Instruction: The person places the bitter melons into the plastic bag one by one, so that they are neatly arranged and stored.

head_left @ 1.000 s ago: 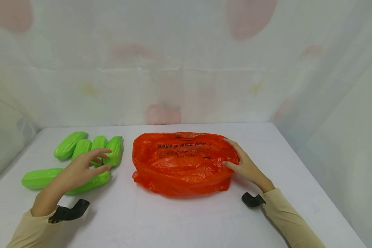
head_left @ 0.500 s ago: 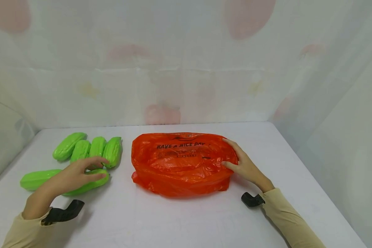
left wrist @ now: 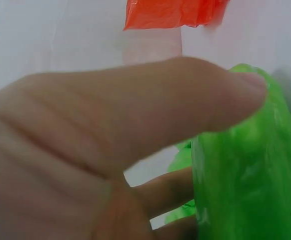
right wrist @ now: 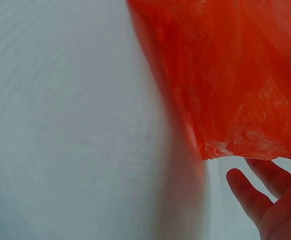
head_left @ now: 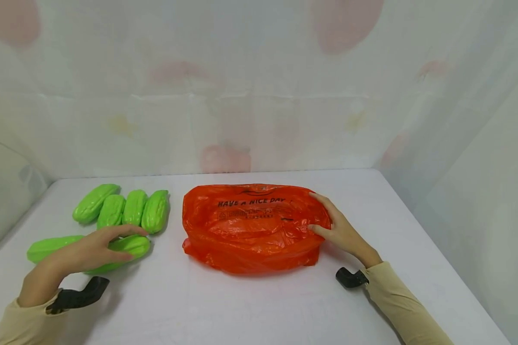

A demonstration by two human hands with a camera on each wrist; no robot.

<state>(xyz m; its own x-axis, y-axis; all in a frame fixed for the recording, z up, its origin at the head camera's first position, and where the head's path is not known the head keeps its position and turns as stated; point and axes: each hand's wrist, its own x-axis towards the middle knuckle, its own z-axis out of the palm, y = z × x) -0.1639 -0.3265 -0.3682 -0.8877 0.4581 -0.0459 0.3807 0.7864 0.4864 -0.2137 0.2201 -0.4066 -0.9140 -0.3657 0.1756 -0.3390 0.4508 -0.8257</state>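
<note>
In the head view, my left hand (head_left: 92,249) straddles a glossy, ridged green gourd (head_left: 135,246) at the front left. The left wrist view has its thumb (left wrist: 220,95) across the near side of the gourd (left wrist: 250,175), fingers on the far side; a firm grip is not visible. Another green length (head_left: 52,245) shows left of the hand, which hides whether they join. At the right end of a red plastic bag (head_left: 250,225), its mouth spread, rests my right hand (head_left: 343,232), thumb and fingers apart at the rim. Its fingers look straight in the right wrist view.
Several shorter green gourds lie behind the left hand, one slanted gourd (head_left: 96,203) at the far left and another gourd (head_left: 155,212) nearest the bag. The white table (head_left: 224,311) ends at a back edge before a white patterned curtain (head_left: 259,86).
My left hand has come down and left, from above the short gourds to around the front gourd. The right hand and the bag stay where they were.
</note>
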